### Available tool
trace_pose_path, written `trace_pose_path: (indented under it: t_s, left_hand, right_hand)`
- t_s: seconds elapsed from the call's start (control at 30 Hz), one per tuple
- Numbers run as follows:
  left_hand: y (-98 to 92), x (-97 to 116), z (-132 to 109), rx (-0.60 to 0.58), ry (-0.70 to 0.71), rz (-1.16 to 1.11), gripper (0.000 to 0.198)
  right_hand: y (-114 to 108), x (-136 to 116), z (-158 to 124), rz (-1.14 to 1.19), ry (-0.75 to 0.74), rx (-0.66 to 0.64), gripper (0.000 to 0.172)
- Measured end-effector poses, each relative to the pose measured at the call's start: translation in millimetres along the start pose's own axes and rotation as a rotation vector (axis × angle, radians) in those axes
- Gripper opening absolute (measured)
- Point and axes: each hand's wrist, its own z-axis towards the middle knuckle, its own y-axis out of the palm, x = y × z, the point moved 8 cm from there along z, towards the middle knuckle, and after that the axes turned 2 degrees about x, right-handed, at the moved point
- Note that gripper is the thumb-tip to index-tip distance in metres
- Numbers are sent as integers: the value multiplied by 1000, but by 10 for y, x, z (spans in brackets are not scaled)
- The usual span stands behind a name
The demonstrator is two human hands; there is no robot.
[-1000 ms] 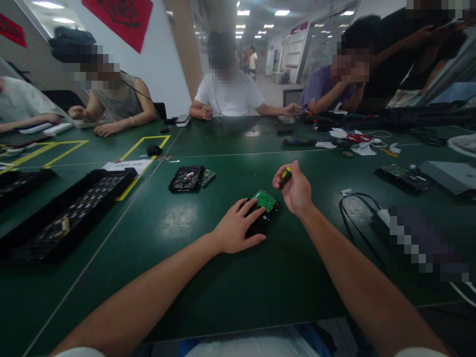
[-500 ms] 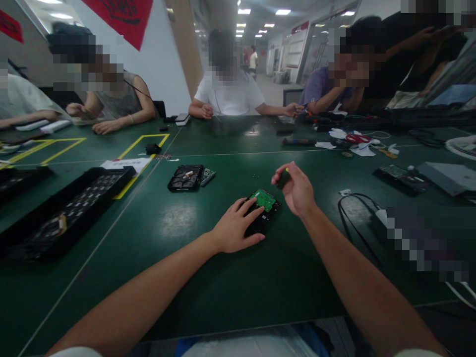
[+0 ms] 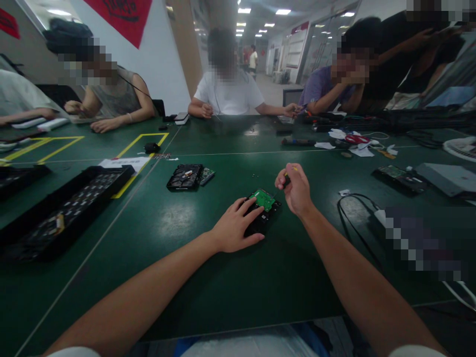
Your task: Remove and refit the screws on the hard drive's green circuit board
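A black hard drive (image 3: 256, 225) with a green circuit board (image 3: 265, 200) on top lies at a slant on the table in front of me. My left hand (image 3: 238, 225) rests on it, fingers spread over the board's edge and thumb stretched along the near side. Part of the drive is hidden under that hand. Closed round the dark and yellow handle of a screwdriver (image 3: 286, 180) is my right hand (image 3: 298, 191). The thin shaft slopes down to the board's right corner; whether its tip sits in a screw is too small to tell.
Another black drive (image 3: 185, 177) and a loose circuit board (image 3: 207, 176) lie up left. A long black tray (image 3: 70, 213) stands left. Tiny screws (image 3: 255, 175) lie beyond my hands. At right are another drive (image 3: 399, 178) and a black cable (image 3: 340, 210). Several people sit across the table.
My right hand has turned slightly round the screwdriver handle, so the yellow part shows differently. My left hand and the hard drive stay put.
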Motion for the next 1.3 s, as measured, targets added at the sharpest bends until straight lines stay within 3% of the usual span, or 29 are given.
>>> trace_pose_path:
  t_s: [0.13,0.4,0.57,0.97,1.3]
  left_hand:
    - [6,-6,-3,2,-2,-9,85]
    - [9,-7,1,0,1,-5,85]
    - [15,-14,-3,-7,-5,1,86]
    - [-5,-8,0,8,-7,-27,85]
    - [18,-21,1,0,-5,-20,87]
  right_hand:
    - [23,26,8,18,37,-24,45]
    - [11,-28,10,71,44,-31,34]
    - [-47,-8,39,78,68,-8,41]
    - [-26,-62,12,21,-3,13,37]
    - [28,-5,-5,51,16,-7,55]
